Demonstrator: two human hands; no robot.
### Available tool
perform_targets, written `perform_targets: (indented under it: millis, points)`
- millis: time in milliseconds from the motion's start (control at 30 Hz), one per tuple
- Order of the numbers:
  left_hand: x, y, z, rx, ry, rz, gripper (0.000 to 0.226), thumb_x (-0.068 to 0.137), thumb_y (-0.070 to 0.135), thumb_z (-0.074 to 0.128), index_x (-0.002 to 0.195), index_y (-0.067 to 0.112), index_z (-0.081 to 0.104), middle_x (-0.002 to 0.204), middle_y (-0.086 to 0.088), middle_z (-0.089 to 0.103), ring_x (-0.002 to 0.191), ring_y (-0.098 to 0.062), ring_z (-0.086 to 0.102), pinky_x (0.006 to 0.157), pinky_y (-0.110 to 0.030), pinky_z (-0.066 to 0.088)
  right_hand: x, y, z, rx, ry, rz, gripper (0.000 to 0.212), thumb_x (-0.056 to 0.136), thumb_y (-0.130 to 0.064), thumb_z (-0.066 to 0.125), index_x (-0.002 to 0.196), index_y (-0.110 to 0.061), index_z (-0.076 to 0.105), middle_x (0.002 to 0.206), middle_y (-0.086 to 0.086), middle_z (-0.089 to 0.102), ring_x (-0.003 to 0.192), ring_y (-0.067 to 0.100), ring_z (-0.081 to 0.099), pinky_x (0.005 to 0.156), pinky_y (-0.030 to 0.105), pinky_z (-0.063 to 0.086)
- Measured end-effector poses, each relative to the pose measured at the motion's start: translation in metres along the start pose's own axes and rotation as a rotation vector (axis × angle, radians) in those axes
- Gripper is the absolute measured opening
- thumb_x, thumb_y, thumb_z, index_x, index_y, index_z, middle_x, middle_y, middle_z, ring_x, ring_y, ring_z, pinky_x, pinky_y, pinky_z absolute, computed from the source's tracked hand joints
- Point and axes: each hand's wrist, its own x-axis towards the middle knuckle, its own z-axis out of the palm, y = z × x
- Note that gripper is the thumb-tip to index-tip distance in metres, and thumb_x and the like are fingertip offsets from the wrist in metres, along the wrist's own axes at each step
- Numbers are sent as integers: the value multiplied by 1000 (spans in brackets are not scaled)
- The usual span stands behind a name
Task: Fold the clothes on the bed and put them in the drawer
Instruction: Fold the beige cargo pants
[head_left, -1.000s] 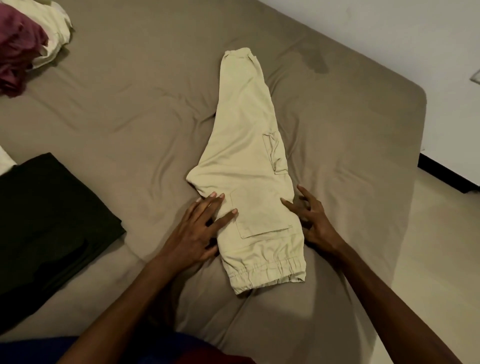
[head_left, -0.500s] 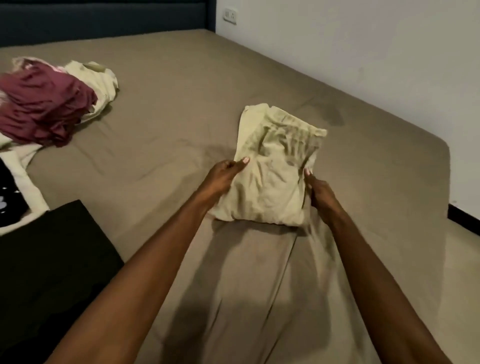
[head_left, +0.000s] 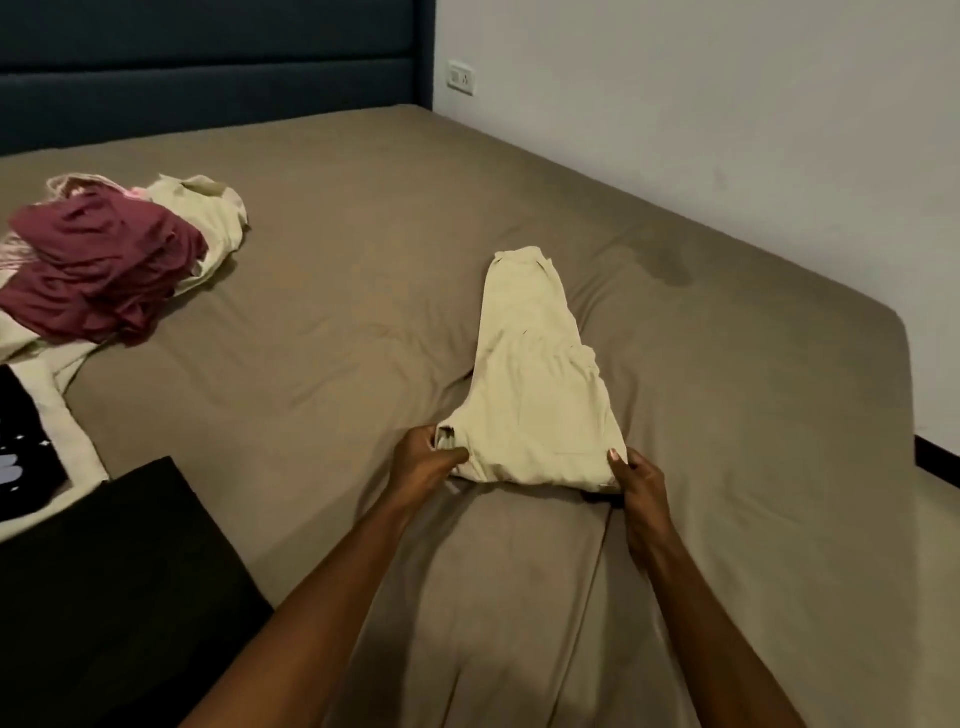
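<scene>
Head view: both hands pinch near corners of beige cargo pants (head_left: 535, 395) mid-bed.
Left hand (head_left: 423, 460) bunches one corner, right hand (head_left: 636, 480) pinches other; loose grip risks the layers slipping apart and fold skewing on the wrinkled bedsheet (head_left: 363, 312).

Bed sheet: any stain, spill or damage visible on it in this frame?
Yes. A darker blotch marks the brown bed sheet near the wall-side edge, beyond the cream trousers that both hands hold. It looks like a damp patch or stain; which one cannot be told. No tear shows.
</scene>
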Motion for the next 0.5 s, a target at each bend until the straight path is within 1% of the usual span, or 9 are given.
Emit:
perform_targets:
  millis: [33, 67, 133, 200, 267, 333, 367, 433, 500]
  points:
    - [-4, 4, -1, -30, 2, 20, 45, 47, 39, 76, 84, 14, 77, 79, 7, 76, 72, -8, 66, 72, -34, 55, 0, -1, 0, -9, 38, 8, 26, 103, -18, 61, 124, -7, 71, 110, 16, 77, 101, 45, 71, 85, 61, 59]
    - [-9, 10, -3, -70, -7, 29, 44, 47, 39, 74, 84, 15, 77, 78, 9, 75, 72, -8, 66, 71, -32, 54, 1, -2, -2, -10, 64, 12, 25, 103, -15, 59, 124, -4, 71, 107, 14, 78, 101, 44, 72, 86, 59, 60]
    - [-31, 19, -14, -107, -49, 46, 48, 50, 36, 73, 92, 14, 77, 87, 1, 78, 78, -12, 69, 72, -32, 58, -12, -9, -5, 9, 94, -1, 25, 103, -10, 58, 120, 5, 68, 99, 10, 77, 93, 32, 71, 78, 41, 60]
    - [-57, 15, -29, -124, -105, 78, 54, 54, 31, 74, 105, 11, 76, 100, -9, 78, 87, -19, 73, 73, -36, 61, -42, -10, -3, 26, 93, -14, 19, 103, -8, 57, 111, 4, 69, 96, 10, 75, 86, 23, 68, 71, 31, 56]
    - [-83, 2, -44, -139, -121, 52, 58, 54, 29, 75, 108, 9, 74, 101, -8, 78, 87, -18, 73, 72, -33, 61, -78, 6, 2, 30, 61, 27, 16, 103, -8, 57, 106, -3, 72, 97, 14, 76, 83, 25, 69, 66, 30, 56]
    - [-108, -15, -52, -98, -119, 43, 50, 51, 29, 73, 99, 16, 77, 94, -3, 78, 84, -20, 72, 72, -29, 58, -109, 30, 4, 46, 50, 64, 18, 104, -14, 57, 107, -4, 73, 101, 18, 77, 84, 30, 69, 66, 35, 57]
    - [-119, -25, -55, -84, -71, 43, 46, 50, 28, 75, 94, 19, 77, 91, -2, 78, 83, -21, 72, 72, -29, 57, -115, 39, 4, 50, 69, 59, 19, 104, -16, 58, 109, -5, 73, 104, 19, 76, 86, 30, 69, 70, 37, 56]
    - [-138, -44, -59, -77, 118, 35, 49, 50, 22, 86, 96, 23, 70, 87, 0, 77, 82, -21, 73, 74, -31, 58, -124, 43, 4, 105, 132, 12, 20, 103, -16, 60, 116, -5, 70, 112, 19, 75, 92, 27, 69, 77, 38, 56]
    - [-154, -57, -58, -25, 283, 7, 51, 57, 10, 96, 96, 23, 65, 81, 1, 76, 78, -18, 74, 73, -37, 61, -132, 43, -2, 156, 157, -13, 23, 101, -13, 62, 123, -6, 66, 118, 18, 73, 96, 27, 68, 80, 39, 56]
